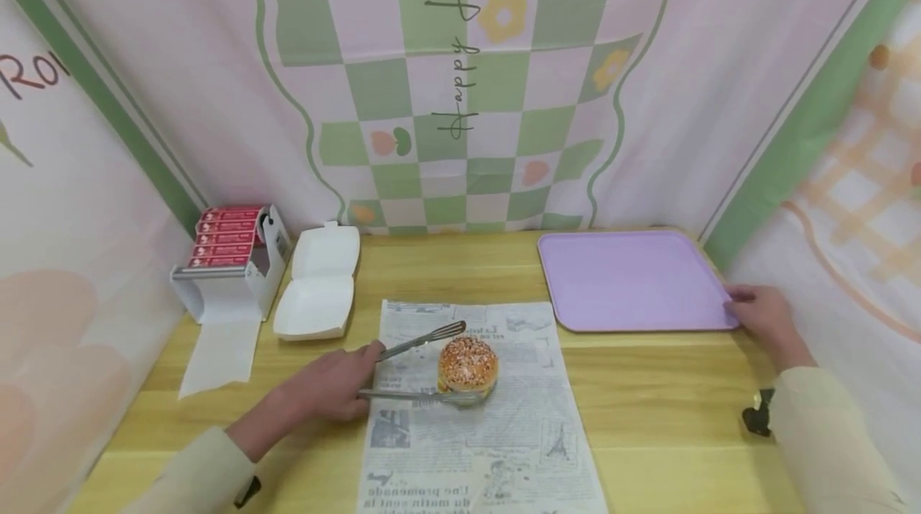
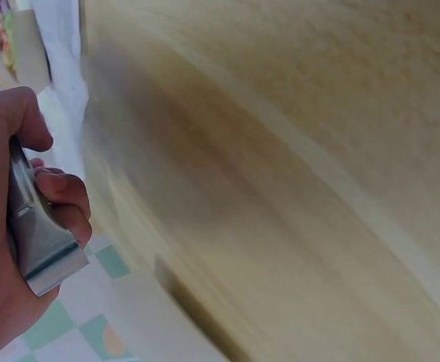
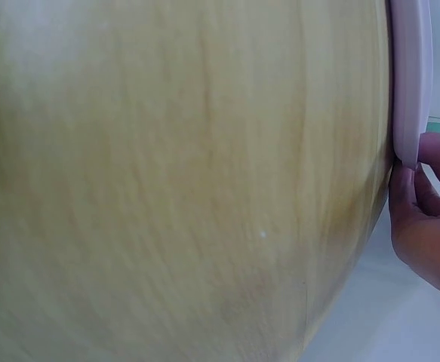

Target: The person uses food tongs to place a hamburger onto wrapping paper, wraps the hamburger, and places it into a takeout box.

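Nearest you, the printed paper sheet (image 1: 518,450) lies on the wooden table (image 1: 669,410), its lower end running out of the head view. To its left, your left hand (image 1: 334,382) grips the metal tongs (image 1: 410,396), fingers wrapped about the handle end, as your left wrist view also shows. The arms of the tongs stand wide apart. One passes along the burger's near side; the other reaches toward its far side, and you cannot tell whether that tip touches the bun. The burger (image 1: 468,362) sits upright on the paper between them, its seeded top facing up.

Farther off to the right, your right hand (image 1: 766,318) pinches the purple tray (image 1: 633,278) by its near right corner, between thumb and fingers. The tray lies flat, bearing nothing.

At the far left you have a white takeaway box (image 1: 316,302), open, and just beside it a dispenser (image 1: 269,274) holding red packets (image 1: 226,238). A white paper strip (image 1: 219,354) extends from its front. Behind everything hangs a green checked cloth (image 1: 496,82).
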`<state>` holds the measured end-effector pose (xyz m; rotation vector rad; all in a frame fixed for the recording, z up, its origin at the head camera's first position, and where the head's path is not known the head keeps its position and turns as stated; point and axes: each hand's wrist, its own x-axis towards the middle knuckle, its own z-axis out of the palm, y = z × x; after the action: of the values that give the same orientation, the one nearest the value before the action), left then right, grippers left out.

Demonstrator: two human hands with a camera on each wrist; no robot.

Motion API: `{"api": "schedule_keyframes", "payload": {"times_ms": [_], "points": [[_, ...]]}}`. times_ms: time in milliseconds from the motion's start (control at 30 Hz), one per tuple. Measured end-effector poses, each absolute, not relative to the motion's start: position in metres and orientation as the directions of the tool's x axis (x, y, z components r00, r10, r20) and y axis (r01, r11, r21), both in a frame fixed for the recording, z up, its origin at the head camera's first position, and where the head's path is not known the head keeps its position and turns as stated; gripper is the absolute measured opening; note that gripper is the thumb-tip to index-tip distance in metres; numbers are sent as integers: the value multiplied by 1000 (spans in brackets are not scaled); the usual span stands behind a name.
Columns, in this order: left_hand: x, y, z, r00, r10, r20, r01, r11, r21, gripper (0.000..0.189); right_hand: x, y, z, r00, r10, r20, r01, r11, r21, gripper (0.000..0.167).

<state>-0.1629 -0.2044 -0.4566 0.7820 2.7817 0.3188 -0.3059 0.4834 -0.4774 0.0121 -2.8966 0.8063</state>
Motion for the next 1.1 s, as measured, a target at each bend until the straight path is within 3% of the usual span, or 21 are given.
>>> {"api": "schedule_keyframes", "payload": {"times_ms": [433,833,1100], "points": [[-162,-187,-438,-841,537,-63,500,816,289,60,-299,487,-475,-992,36,117,-28,861,-507,38],[-171,-142,-413,-852,520,-56,409,728,551,68,-303,483,-473,-990,47,131,-24,870,-493,37],[-179,-100,-396,-845,533,-48,405,696,593,83,-305,482,-475,-992,49,116,-15,872,-490,37]]}}
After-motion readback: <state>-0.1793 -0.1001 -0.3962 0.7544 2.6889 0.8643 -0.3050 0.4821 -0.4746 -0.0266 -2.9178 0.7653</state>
